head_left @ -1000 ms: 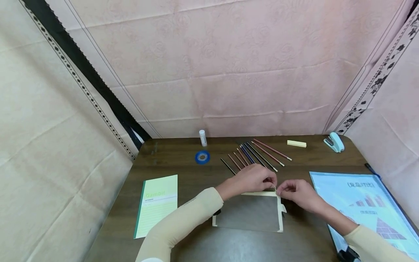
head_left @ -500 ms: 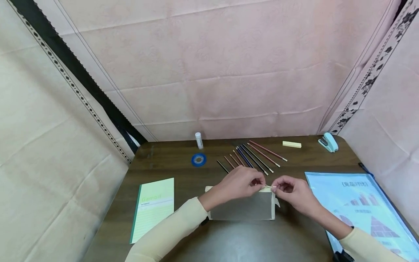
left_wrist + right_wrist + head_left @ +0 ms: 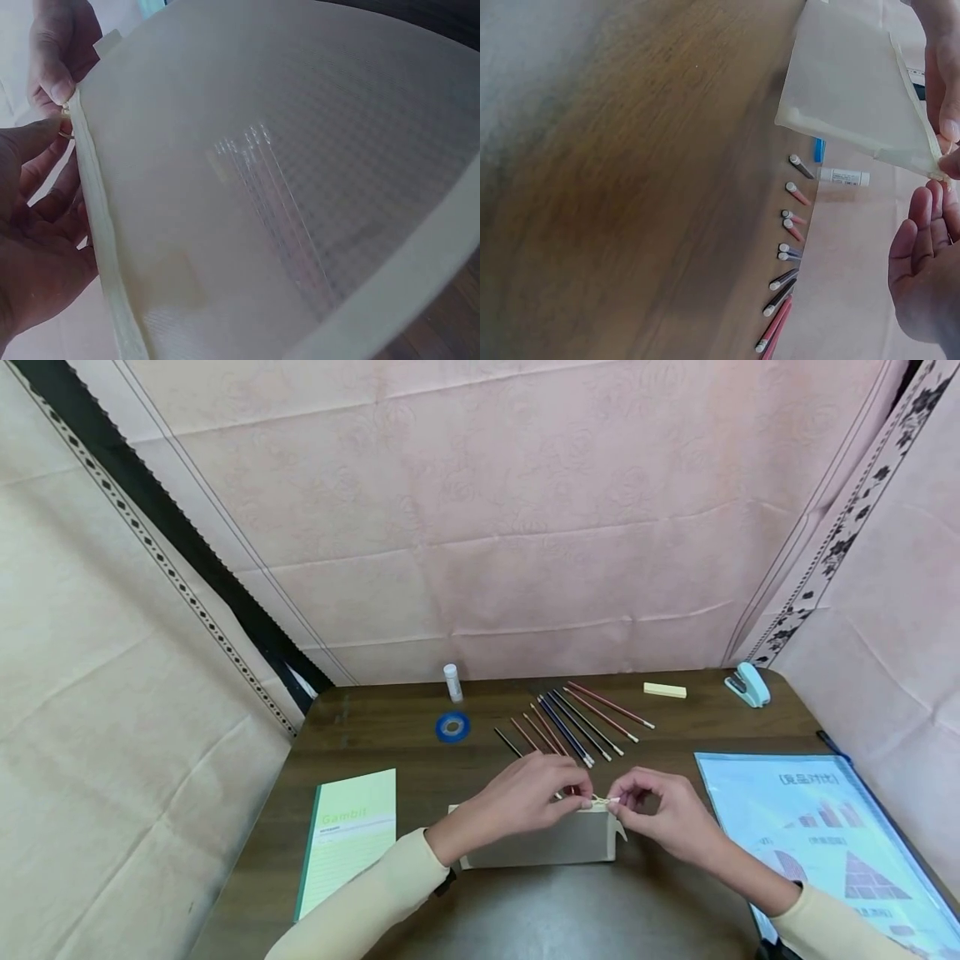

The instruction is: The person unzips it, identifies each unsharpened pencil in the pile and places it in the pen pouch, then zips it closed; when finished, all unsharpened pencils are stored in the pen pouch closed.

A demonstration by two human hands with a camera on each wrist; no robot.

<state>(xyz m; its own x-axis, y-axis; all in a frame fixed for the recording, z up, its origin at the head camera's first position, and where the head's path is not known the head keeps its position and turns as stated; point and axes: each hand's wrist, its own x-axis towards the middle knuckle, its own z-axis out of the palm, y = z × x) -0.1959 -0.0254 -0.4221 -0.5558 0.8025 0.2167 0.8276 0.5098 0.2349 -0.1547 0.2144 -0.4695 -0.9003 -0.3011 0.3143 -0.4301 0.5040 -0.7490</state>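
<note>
A translucent grey zip pouch (image 3: pixel 542 847) with cream edging is held up on its lower edge at the middle of the desk. At the right end of its top edge, my left hand (image 3: pixel 525 797) pinches a thin cream cord-like zipper pull (image 3: pixel 597 799). Close beside it, my right hand (image 3: pixel 663 814) grips the pouch's top corner between thumb and finger. The left wrist view looks through the mesh (image 3: pixel 187 195), with the cream zip edge (image 3: pixel 101 202) running along the left fingers. A small fabric tab (image 3: pixel 620 829) sticks out from the pouch's right side.
Several pencils (image 3: pixel 573 727) fan out behind the pouch. Near the back are a glue stick (image 3: pixel 453 683), blue tape (image 3: pixel 452 727), a pale yellow block (image 3: pixel 664 691) and a stapler (image 3: pixel 747 685). A notebook (image 3: pixel 348 839) lies left, a blue folder (image 3: pixel 817 827) right.
The pouch has gone from lying flatter to standing more upright, lifted by its top edge. Both hands have shifted slightly left and stay at its right corner.
</note>
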